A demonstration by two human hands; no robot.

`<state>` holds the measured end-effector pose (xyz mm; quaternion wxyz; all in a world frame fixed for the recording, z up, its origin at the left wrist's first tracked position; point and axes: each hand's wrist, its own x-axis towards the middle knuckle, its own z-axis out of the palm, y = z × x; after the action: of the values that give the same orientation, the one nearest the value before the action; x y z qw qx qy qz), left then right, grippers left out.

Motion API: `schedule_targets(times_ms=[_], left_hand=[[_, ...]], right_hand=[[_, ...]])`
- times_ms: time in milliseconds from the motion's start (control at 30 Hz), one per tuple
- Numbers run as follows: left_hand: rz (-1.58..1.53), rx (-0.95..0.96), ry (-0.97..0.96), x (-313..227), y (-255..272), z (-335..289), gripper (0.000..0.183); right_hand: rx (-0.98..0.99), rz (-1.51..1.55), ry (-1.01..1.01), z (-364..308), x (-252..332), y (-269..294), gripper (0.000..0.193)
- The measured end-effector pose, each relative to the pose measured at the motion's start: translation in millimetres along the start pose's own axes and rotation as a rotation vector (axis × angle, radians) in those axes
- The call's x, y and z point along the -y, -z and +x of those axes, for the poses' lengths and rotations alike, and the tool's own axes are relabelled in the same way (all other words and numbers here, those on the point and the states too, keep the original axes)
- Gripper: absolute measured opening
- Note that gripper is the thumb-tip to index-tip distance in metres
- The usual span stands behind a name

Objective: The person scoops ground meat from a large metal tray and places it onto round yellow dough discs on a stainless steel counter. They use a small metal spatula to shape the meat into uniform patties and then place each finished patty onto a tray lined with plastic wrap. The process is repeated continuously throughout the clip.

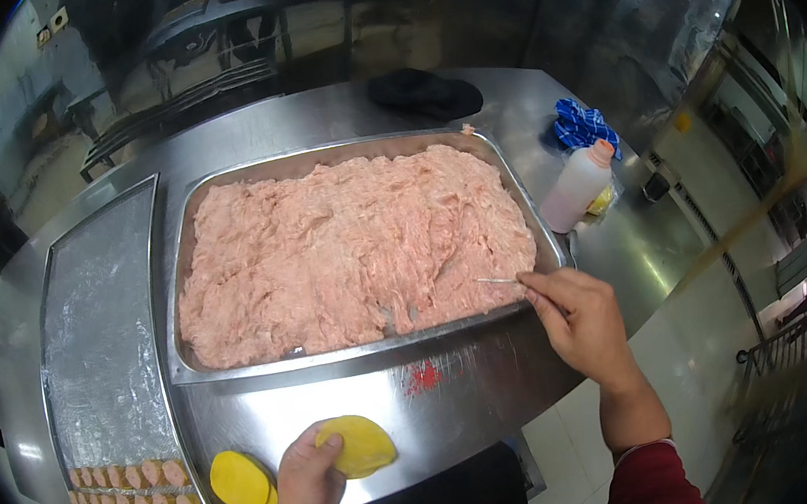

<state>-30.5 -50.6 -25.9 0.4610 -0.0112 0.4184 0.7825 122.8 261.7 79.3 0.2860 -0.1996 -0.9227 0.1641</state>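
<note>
My left hand point(306, 487) pinches a round yellow wrapper point(361, 446) between thumb and fingers, above the table's near edge. In my right hand point(583, 323) is a thin metal utensil point(498, 281); its tip reaches over pale pink minced meat point(343, 244), and its working end is too small to make out. The mince nearly fills a deep rectangular steel tray point(336, 360). Just left of my left hand lies a small stack of yellow wrappers point(238, 480). Two rows of filled yellow dumplings point(137, 491) with pink tops stand at the near end of a flatter tray point(99, 327).
Right of the mince stand a translucent bottle point(577, 187) with an orange neck and a crumpled blue cloth point(583, 125). A dark cloth-like item point(423, 93) lies behind the deep tray. Red specks point(425, 377) dot the steel table point(291, 404) in front of it.
</note>
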Motion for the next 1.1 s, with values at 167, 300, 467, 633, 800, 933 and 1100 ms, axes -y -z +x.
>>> schedule_targets(times_ms=[167,300,467,633,800,933,1100], left_hand=[[-0.016,0.077,0.159,9.3,-24.8,9.5,0.03],[-0.009,0.114,0.256,20.3,-44.1,20.2,0.03],[0.046,0.065,0.229,19.8,-49.1,24.8,0.032],[0.2,0.09,0.066,12.6,-52.3,21.3,0.064],[0.216,0.212,0.015,2.2,-54.9,17.8,0.092],[0.168,0.261,0.031,2.6,-59.8,18.7,0.096],[0.197,0.273,0.036,5.3,-62.0,21.7,0.094]], right_hand=[[0.077,-0.124,0.067,67.0,-26.0,-23.2,0.019],[0.111,-0.255,0.097,127.2,-51.6,-55.6,0.022],[0.18,-0.333,0.199,145.0,-57.6,-76.0,0.021],[0.273,-0.42,0.182,146.8,-54.9,-85.2,0.017],[0.28,-0.384,0.175,137.8,-54.5,-82.9,0.017],[0.277,-0.365,0.191,126.5,-50.3,-74.1,0.017],[0.272,-0.311,0.175,103.6,-37.8,-67.6,0.017]])
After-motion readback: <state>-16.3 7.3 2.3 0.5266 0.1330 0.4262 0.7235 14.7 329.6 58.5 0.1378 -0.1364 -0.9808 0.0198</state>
